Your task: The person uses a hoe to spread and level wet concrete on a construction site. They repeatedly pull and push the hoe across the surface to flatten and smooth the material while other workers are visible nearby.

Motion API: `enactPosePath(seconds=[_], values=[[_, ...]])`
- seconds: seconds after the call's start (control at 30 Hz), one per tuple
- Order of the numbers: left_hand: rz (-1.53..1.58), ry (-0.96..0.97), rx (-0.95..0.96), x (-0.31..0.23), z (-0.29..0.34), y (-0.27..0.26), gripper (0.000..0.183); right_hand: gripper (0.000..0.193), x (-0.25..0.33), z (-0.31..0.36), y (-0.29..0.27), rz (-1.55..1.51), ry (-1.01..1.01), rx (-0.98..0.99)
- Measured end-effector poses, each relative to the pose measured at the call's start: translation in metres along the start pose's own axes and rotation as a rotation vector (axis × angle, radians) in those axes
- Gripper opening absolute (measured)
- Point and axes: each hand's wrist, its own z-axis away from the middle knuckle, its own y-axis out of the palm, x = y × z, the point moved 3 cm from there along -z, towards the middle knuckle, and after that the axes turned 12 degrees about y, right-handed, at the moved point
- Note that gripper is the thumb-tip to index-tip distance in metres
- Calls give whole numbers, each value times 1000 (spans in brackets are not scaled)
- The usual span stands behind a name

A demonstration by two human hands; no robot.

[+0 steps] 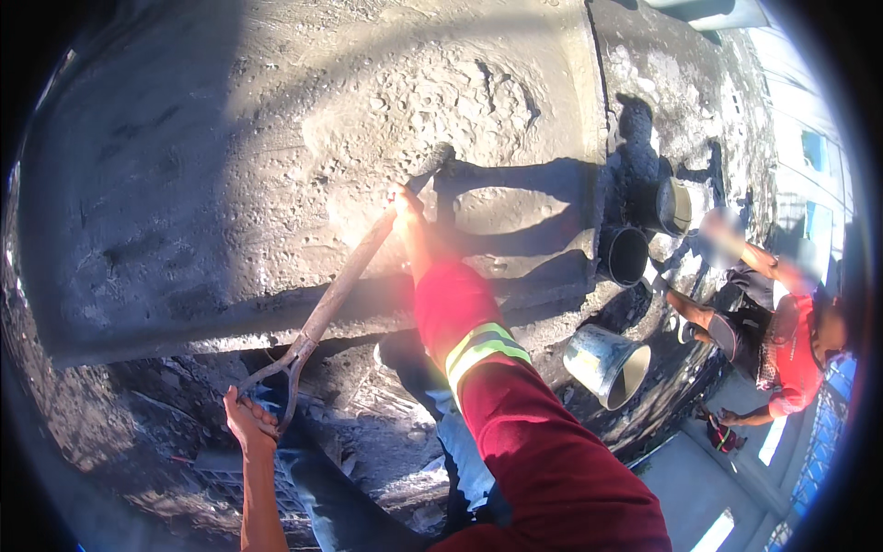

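Note:
A shovel with a wooden shaft (336,296) slants across the middle of the view. My left hand (250,419) is closed around its forked handle at the lower left. Farther up, my right hand (405,204), on an arm in a red sleeve with a reflective band, grips the shaft close to the blade. The blade (430,168) is dark and partly hidden; it rests at the edge of a lumpy heap of wet grey mortar (451,106). This mix lies in a wide shallow trough, whose near rim (230,343) runs below the shaft.
Two buckets, one dark (624,256) and one filled with grey material (674,206), stand right of the trough. A pale bucket (602,366) lies tilted nearer me. A person in a red shirt (793,354) is at the right. Rubble lies around my legs.

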Motion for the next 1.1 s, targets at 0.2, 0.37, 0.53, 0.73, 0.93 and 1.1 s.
enactPosePath(seconds=[0.2, 0.37, 0.53, 0.73, 0.93, 1.1], values=[[-27, -27, 4, 32, 50, -2, 45, 26, 18, 39, -78, -128, -150, -16], [-94, -9, -2, 14, 104, 2, 46, 26, 38, 50, -124, -154, 97, -144], [-214, 41, 62, -5, 154, 19, 50, 11, 77, 93, -188, -307, 162, -3], [-301, 152, 225, -23, 200, 89, 49, 16, 135, 113, -272, -523, 116, 25], [-406, 474, 423, -37, 282, 201, 42, 18, 212, 126, -355, -586, -56, 61], [-656, 1248, 795, -8, 404, 236, 39, 20, 266, 126, -430, -729, -90, 130]])
